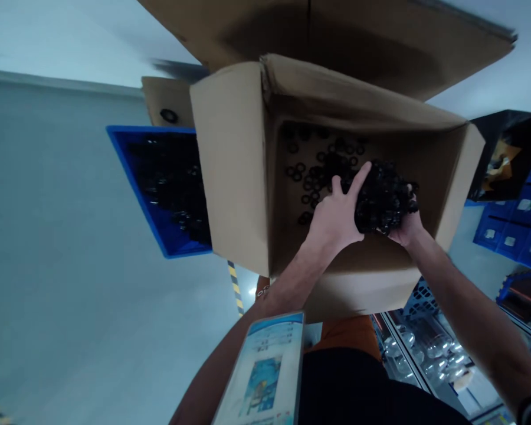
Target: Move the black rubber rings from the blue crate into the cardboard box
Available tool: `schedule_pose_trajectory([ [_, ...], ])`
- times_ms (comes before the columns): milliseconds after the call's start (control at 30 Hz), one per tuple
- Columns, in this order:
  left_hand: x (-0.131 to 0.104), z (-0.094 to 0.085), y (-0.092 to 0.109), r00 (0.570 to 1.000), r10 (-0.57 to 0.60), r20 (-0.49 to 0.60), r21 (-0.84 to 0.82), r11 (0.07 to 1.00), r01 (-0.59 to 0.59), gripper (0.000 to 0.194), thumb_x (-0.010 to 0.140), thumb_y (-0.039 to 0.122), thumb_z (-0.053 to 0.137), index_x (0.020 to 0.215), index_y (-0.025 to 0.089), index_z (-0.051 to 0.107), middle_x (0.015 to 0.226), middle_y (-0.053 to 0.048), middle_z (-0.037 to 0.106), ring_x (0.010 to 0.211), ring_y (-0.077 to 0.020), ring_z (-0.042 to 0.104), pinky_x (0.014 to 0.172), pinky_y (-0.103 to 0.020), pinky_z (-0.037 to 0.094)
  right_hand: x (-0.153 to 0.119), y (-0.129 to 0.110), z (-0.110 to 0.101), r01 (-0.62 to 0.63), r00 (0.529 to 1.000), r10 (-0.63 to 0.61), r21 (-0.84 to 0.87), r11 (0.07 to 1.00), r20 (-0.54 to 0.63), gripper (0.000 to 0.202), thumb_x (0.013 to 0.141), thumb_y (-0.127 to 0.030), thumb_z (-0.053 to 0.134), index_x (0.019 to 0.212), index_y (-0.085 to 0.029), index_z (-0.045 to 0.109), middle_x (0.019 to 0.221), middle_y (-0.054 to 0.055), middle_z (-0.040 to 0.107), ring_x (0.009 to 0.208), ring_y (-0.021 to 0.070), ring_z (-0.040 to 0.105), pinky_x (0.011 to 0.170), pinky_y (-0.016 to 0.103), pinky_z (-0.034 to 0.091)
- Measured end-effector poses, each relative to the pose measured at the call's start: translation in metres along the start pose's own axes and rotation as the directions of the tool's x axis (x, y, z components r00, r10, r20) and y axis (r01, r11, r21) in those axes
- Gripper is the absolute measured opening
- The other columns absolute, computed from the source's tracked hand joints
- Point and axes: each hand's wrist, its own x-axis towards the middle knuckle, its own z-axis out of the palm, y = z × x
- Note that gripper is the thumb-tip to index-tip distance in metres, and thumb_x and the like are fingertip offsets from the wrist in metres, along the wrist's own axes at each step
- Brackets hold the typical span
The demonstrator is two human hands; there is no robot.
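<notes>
A heap of small black rings [383,198] is gathered between my two hands, inside an open cardboard box [234,159]. My left hand [338,212] presses against the heap's left side, thumb and some fingers spread around it. On the right, my right hand [407,224] cups the heap from below and the side, its fingers largely hidden by the rings. More loose black rings [312,177] lie scattered on the box floor, mostly left of and beyond my left hand.
A blue bin [137,192] full of dark parts stands left of the box. One black ring [169,115] rests on a cardboard flap behind it. To the right are a black container [507,156] and blue bins [508,227]. A badge [265,372] hangs before me.
</notes>
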Motion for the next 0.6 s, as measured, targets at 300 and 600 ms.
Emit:
schedule_pose_trajectory([
  [300, -0.086, -0.07, -0.003, 0.987, 0.133, -0.089, -0.097, 0.985, -0.142, 0.151, 0.077, 0.016, 0.102, 0.189, 0.048, 0.006, 0.172, -0.022, 0.041, 0.118, -0.0433, 0.079, 0.104, -0.057, 0.068, -0.089, -0.022, 0.102, 0.155, 0.981, -0.172, -0.171, 0.973, -0.092, 0.068, 0.087, -0.088, 0.078, 0.135, -0.041, 0.08, 0.152, 0.005, 0.076, 0.165, 0.0393, 0.053, 0.134, 0.071, 0.05],
  [600, -0.188, -0.112, -0.162, 0.956, -0.061, -0.287, -0.278, 0.96, -0.022, 0.142, 0.079, 0.024, 0.1, 0.185, 0.057, 0.011, 0.171, -0.015, 0.042, 0.12, -0.0484, 0.077, 0.111, -0.068, 0.066, -0.04, 0.07, 0.265, -0.031, 0.999, 0.037, -0.283, 0.959, 0.016, 0.079, 0.074, -0.099, 0.078, 0.122, -0.035, 0.08, 0.137, 0.009, 0.08, 0.15, 0.0425, 0.064, 0.122, 0.069, 0.058],
])
